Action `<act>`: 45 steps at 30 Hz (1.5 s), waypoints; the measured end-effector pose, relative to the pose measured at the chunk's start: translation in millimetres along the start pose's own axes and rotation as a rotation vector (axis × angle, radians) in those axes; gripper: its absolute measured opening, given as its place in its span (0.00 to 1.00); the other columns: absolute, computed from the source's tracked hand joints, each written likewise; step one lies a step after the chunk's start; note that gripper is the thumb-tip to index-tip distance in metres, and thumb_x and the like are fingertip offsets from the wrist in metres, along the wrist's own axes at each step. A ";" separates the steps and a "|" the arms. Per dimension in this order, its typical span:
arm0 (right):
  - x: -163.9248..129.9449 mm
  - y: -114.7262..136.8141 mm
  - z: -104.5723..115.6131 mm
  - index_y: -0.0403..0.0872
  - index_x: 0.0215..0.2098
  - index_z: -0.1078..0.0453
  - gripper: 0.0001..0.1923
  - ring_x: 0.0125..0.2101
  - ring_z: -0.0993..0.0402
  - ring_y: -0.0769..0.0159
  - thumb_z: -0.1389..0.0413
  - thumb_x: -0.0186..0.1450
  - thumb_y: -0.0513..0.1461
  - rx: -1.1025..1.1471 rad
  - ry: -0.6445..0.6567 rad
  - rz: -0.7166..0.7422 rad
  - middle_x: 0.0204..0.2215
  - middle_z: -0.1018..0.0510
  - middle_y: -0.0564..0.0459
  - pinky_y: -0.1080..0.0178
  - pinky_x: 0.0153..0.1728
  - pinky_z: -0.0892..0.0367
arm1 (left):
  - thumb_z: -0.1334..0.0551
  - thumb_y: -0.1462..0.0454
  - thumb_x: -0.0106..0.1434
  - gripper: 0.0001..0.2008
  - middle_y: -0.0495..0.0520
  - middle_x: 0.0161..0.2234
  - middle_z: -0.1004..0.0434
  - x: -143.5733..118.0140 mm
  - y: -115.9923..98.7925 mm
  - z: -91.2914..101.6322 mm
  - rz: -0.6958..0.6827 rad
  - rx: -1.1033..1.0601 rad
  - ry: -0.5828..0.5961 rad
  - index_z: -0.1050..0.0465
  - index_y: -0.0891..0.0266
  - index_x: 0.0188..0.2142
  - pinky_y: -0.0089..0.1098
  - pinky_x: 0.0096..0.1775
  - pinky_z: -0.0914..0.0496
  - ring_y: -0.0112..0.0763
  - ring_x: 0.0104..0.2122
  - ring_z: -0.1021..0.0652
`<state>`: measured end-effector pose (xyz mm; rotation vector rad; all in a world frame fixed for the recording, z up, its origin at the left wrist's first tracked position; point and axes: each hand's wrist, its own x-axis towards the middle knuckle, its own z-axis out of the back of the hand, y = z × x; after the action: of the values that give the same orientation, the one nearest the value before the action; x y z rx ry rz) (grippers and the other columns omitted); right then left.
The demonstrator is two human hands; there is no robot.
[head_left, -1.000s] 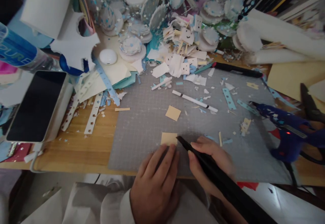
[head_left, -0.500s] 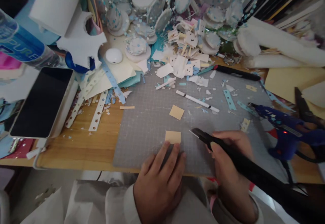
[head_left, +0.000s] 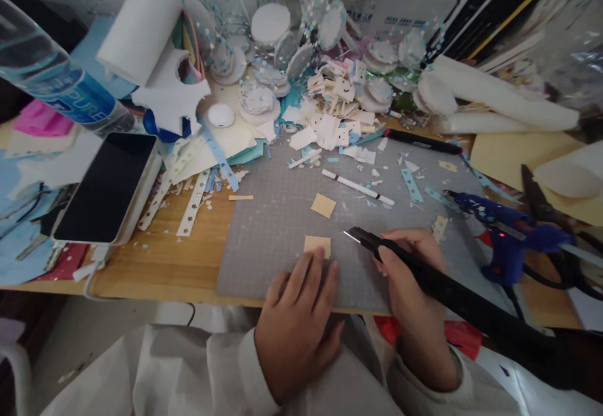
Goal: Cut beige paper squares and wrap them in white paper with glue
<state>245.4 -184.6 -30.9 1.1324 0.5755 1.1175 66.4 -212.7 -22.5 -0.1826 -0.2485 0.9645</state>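
Fingertips of my left hand [head_left: 299, 315] rest on the lower edge of a small yellow paper piece [head_left: 317, 244], its fingers stretched out. That piece lies on the grey cutting mat [head_left: 264, 240]. My right hand [head_left: 417, 278] is closed round a black utility knife [head_left: 424, 271], whose bare blade points left, a little right of the paper. A second yellow paper square [head_left: 323, 205] lies just above the first, turned at an angle. Farther up on the mat is a white stick with black bands [head_left: 358, 187].
A blue glue gun [head_left: 504, 234] with a red light and black scissors [head_left: 551, 227] lie at the right. White and coloured paper scraps [head_left: 334, 127] heap at the back. On the left are a phone [head_left: 110, 183], a water bottle [head_left: 80, 89] and patterned paper strips [head_left: 193, 202].
The camera view has shifted, showing more of the back and right. My left fingers have moved slightly farther onto the paper piece. The knife stays in my right hand, right of the paper.
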 end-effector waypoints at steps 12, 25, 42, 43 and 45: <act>0.6 3.0 0.3 0.50 0.34 0.32 0.07 0.25 0.35 0.68 0.42 0.61 0.44 0.017 0.029 -0.062 0.25 0.31 0.58 0.64 0.25 0.40 | 0.47 0.59 0.66 0.22 0.55 0.56 0.30 -6.3 -8.9 -0.2 -0.001 0.009 -0.088 0.35 0.66 0.57 0.40 0.51 0.43 0.41 0.57 0.35; 1.5 4.4 -0.2 0.50 0.35 0.32 0.07 0.24 0.34 0.68 0.42 0.61 0.43 0.013 0.021 -0.051 0.25 0.31 0.58 0.65 0.25 0.39 | 0.47 0.63 0.66 0.18 0.54 0.56 0.29 -5.8 28.0 6.9 -0.203 -0.128 -0.066 0.32 0.65 0.54 0.38 0.58 0.45 0.35 0.58 0.34; -1.7 17.6 8.6 0.52 0.41 0.34 0.08 0.30 0.28 0.68 0.46 0.62 0.36 -0.088 0.370 0.246 0.32 0.26 0.55 0.66 0.28 0.33 | 0.43 0.67 0.62 0.17 0.56 0.50 0.24 1.8 59.8 25.0 -0.276 -0.238 -0.154 0.30 0.65 0.50 0.40 0.50 0.35 0.38 0.50 0.27; -0.9 16.5 9.1 0.52 0.41 0.34 0.09 0.30 0.28 0.68 0.46 0.62 0.36 -0.097 0.426 0.276 0.32 0.26 0.55 0.66 0.29 0.33 | 0.43 0.66 0.62 0.18 0.55 0.50 0.24 0.2 54.3 21.5 -0.256 -0.219 -0.162 0.30 0.65 0.51 0.40 0.50 0.36 0.38 0.49 0.27; 1.3 14.3 9.2 0.51 0.41 0.35 0.09 0.30 0.28 0.68 0.47 0.62 0.35 -0.111 0.509 0.312 0.30 0.27 0.56 0.65 0.29 0.32 | 0.43 0.65 0.62 0.19 0.54 0.51 0.25 -3.0 44.2 13.3 -0.233 -0.185 -0.164 0.31 0.65 0.53 0.38 0.49 0.37 0.38 0.49 0.27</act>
<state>247.8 -187.1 -14.2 0.8558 0.7314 1.7094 26.1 -190.0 -21.7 -0.2384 -0.4999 0.7251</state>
